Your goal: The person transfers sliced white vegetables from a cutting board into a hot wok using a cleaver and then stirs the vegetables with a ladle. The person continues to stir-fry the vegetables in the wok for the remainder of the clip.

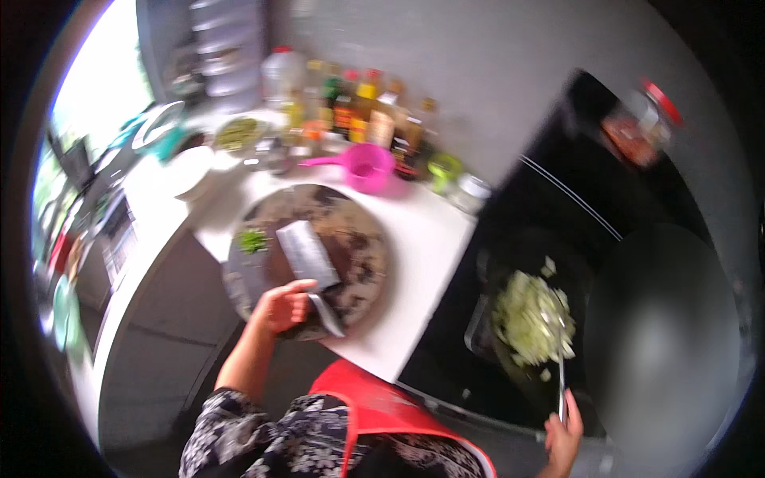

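Note:
At the lower right my right hand point(562, 433) grips the metal handle of a spatula or ladle point(562, 376). Its head reaches into a heap of chopped pale green vegetable point(526, 319), which sits in a dark pan point(517, 373) on the black stove; the pan's outline is hard to make out. My left hand point(284, 308) hovers at the near edge of a round wooden chopping board point(361, 239). Its fingers are beside the handle of a cleaver point(308, 254) lying flat there; whether they touch it is blurred. Chopped green herbs point(253, 241) lie on the board's left side.
A large grey lid or round pan point(663, 340) covers the stove's right side. Behind it is a red-lidded jar point(642, 128). A pink dipper point(367, 167), several sauce bottles point(370, 107) and a glass jar point(469, 194) line the white counter point(412, 263). A white bowl point(190, 173) stands left.

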Motion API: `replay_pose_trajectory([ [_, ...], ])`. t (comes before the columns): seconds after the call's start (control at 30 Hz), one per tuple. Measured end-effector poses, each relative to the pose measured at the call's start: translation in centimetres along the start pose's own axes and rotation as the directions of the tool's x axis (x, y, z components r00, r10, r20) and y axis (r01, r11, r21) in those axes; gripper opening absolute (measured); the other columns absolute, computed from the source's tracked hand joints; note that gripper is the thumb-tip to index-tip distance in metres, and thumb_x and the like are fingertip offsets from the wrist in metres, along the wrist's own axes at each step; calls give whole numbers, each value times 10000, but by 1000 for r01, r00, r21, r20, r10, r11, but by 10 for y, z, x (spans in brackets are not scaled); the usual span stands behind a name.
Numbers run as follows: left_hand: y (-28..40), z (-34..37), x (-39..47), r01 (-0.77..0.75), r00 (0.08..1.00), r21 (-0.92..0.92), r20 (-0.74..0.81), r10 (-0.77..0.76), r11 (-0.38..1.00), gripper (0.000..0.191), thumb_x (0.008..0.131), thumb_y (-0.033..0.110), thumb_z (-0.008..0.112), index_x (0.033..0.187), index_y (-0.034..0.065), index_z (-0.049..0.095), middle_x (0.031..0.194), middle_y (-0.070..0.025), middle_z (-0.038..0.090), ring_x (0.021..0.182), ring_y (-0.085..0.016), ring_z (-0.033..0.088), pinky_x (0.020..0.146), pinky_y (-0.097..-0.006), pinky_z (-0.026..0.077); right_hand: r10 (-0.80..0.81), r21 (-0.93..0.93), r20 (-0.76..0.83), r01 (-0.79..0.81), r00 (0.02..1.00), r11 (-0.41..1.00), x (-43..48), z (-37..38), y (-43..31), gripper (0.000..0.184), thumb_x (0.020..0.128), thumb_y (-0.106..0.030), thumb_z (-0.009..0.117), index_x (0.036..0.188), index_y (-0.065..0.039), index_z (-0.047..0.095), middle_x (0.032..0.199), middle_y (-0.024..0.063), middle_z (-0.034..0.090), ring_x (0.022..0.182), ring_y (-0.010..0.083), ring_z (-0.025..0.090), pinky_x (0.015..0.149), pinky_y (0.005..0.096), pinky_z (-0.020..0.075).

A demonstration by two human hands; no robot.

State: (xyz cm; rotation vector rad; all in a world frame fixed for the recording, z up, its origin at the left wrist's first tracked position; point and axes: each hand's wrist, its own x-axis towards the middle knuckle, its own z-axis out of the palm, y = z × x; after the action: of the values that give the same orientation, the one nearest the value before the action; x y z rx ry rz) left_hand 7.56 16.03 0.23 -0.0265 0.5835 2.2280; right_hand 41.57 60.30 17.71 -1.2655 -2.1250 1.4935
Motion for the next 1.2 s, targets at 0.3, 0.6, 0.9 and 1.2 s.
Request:
replay_pose_trajectory([
  [0.3,-7,-5,10,-135,989,106,72,128,985,491,839,311,516,1228,24,427,683,-44,492,531,-134,464,413,-237,428,89,-38,-146,-95,985,995,56,-23,-13,542,845,-24,482,1351,-174,359,629,30,512,366,54,364,315,204,307],
  [0.6,-11,-2,9,-162,986,160,60,155,974,493,842,332,515,1219,25,436,677,-30,492,491,-111,447,382,-212,386,189,351,267,-278,945,894,29,-26,-20,570,822,-33,489,1360,-143,336,666,118,550,389,100,400,332,238,314],
  [0.9,-8,-6,11,-135,991,160,4,137,978,492,856,343,505,1236,39,431,660,-27,487,500,-110,447,374,-212,385,-37,-142,236,72,971,987,-2,-23,-10,565,811,14,536,1329,-177,412,727,0,562,527,27,414,460,165,353],
  [1.2,-9,-7,11,-159,987,160,18,158,974,495,857,336,506,1240,35,420,648,-25,473,499,-105,439,366,-204,388,-70,-105,-139,56,988,993,65,-29,-4,526,824,15,497,1323,-133,419,756,-24,525,579,40,414,534,187,382],
])
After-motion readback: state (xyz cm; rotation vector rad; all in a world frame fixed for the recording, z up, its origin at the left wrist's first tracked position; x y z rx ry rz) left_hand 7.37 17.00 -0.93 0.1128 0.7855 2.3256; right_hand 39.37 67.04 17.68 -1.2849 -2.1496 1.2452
